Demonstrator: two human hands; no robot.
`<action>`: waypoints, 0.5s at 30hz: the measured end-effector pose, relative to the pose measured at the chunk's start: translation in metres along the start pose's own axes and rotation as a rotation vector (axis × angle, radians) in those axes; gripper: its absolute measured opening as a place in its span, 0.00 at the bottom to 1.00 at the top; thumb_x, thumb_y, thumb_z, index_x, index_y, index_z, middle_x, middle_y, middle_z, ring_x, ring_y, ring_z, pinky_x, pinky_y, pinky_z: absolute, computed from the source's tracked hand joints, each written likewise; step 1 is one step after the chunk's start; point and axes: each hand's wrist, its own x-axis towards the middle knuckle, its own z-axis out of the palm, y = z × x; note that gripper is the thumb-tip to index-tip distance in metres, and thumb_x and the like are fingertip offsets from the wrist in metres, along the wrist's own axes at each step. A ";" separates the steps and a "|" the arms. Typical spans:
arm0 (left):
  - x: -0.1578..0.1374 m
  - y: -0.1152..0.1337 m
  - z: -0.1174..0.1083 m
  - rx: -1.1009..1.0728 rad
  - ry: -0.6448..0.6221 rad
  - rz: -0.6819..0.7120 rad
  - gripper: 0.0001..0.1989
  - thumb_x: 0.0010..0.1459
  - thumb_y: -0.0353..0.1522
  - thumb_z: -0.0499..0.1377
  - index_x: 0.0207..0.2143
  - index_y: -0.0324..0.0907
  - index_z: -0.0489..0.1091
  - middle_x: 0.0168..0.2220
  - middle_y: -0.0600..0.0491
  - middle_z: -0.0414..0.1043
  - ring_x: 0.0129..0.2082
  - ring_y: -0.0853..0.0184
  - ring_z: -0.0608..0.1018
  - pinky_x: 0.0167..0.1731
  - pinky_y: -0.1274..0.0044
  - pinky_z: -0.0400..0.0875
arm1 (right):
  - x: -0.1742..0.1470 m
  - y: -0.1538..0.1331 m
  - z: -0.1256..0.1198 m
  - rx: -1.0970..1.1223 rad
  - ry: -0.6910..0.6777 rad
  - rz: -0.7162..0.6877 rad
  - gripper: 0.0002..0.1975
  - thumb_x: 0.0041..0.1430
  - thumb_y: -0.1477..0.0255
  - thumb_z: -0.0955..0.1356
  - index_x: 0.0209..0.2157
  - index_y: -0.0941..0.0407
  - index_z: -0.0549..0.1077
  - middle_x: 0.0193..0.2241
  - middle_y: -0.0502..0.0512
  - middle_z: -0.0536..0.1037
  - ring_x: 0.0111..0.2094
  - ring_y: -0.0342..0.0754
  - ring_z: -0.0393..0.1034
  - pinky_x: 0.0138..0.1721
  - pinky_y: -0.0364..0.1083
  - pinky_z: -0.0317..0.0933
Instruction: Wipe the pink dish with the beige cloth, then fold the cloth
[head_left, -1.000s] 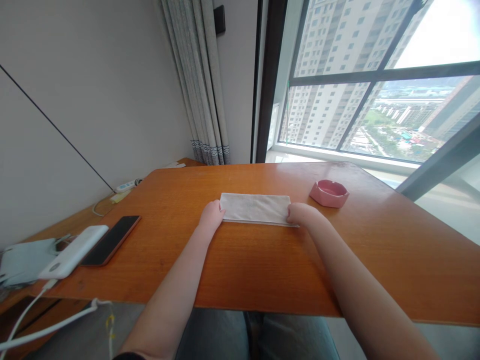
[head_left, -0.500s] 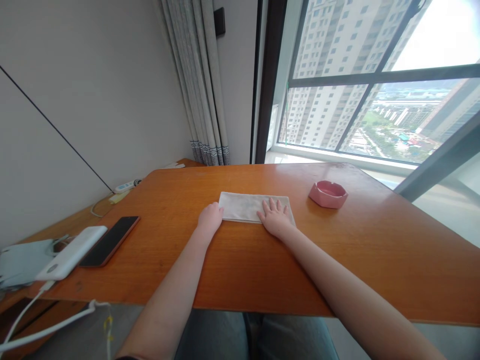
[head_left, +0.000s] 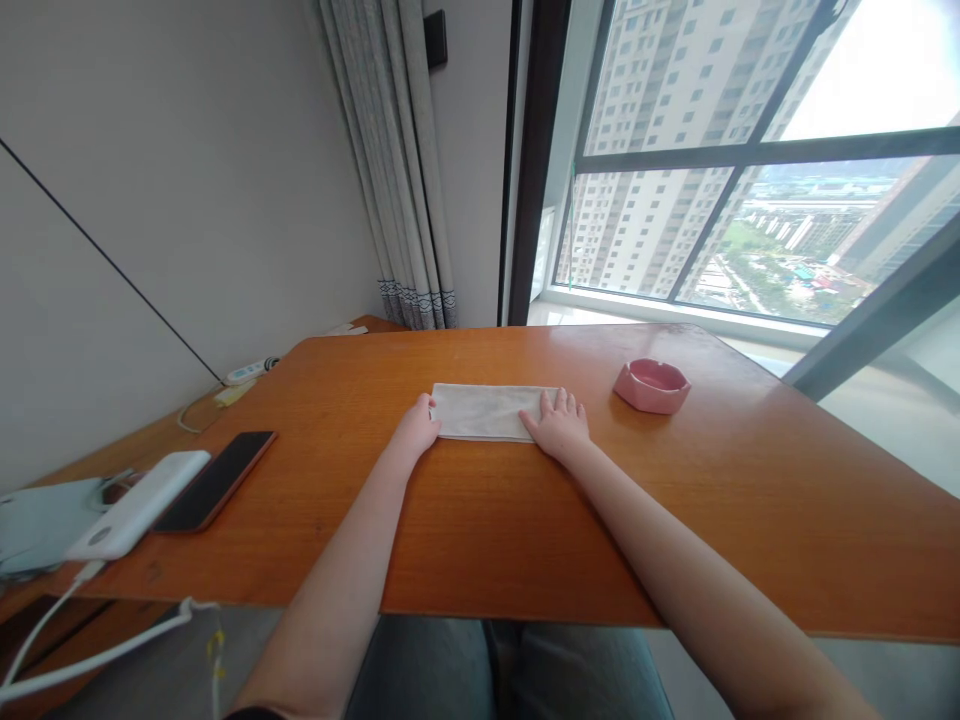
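A white folded cloth point(head_left: 480, 412) lies flat on the wooden table as a long narrow strip. At its left end is my left hand point(head_left: 417, 425), fingers curled in and closed on the edge. My right hand point(head_left: 560, 425) rests palm down over the right end, fingers spread and open. It covers most of that end of the cloth. To the right of this hand, apart from it, stands a pink angular ashtray point(head_left: 651, 388).
The wooden table point(head_left: 510, 540) stretches before me. On its left lie a black-screened phone point(head_left: 217, 482), a white power bank point(head_left: 139, 505) with a cable, and a pale flat item point(head_left: 49, 525). A power strip point(head_left: 251, 371) sits by the wall. Beyond are a curtain point(head_left: 397, 180) and window.
The cloth has shifted slightly left with my left hand, which now grips its end. My right hand has moved a little right relative to the cloth, whose right end no longer shows beyond it.
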 end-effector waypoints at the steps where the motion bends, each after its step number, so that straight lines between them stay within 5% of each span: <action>1: -0.002 0.002 0.000 0.016 0.009 -0.004 0.14 0.55 0.33 0.56 0.44 0.41 0.61 0.38 0.46 0.72 0.36 0.62 0.74 0.33 0.75 0.63 | 0.001 0.000 0.000 -0.014 0.013 -0.016 0.40 0.61 0.49 0.52 0.65 0.62 0.48 0.66 0.69 0.42 0.67 0.62 0.35 0.63 0.58 0.31; 6: -0.003 0.004 0.003 0.126 -0.016 0.008 0.09 0.56 0.38 0.56 0.34 0.41 0.65 0.36 0.46 0.73 0.36 0.60 0.75 0.33 0.74 0.64 | 0.006 -0.002 -0.002 -0.058 0.017 -0.289 0.33 0.62 0.59 0.55 0.65 0.59 0.49 0.67 0.60 0.45 0.67 0.56 0.34 0.64 0.56 0.28; 9: 0.000 0.000 0.000 0.136 -0.001 -0.005 0.05 0.55 0.34 0.57 0.30 0.41 0.65 0.35 0.46 0.73 0.38 0.60 0.75 0.36 0.74 0.65 | 0.006 -0.001 -0.002 -0.032 -0.026 -0.230 0.35 0.62 0.55 0.53 0.65 0.58 0.48 0.67 0.62 0.44 0.67 0.57 0.35 0.64 0.57 0.32; 12: 0.001 -0.003 -0.005 0.089 0.121 -0.028 0.02 0.56 0.29 0.55 0.33 0.40 0.65 0.38 0.43 0.71 0.41 0.59 0.74 0.40 0.72 0.66 | 0.001 0.000 0.000 -0.002 -0.044 -0.202 0.37 0.62 0.51 0.51 0.65 0.60 0.47 0.67 0.64 0.43 0.67 0.59 0.35 0.63 0.55 0.35; 15: 0.002 0.001 -0.001 -0.147 0.301 -0.013 0.12 0.55 0.27 0.55 0.44 0.39 0.63 0.43 0.42 0.69 0.45 0.59 0.74 0.44 0.70 0.67 | -0.006 -0.006 0.004 0.015 -0.054 -0.231 0.36 0.64 0.53 0.51 0.65 0.62 0.47 0.67 0.66 0.43 0.67 0.59 0.34 0.63 0.53 0.35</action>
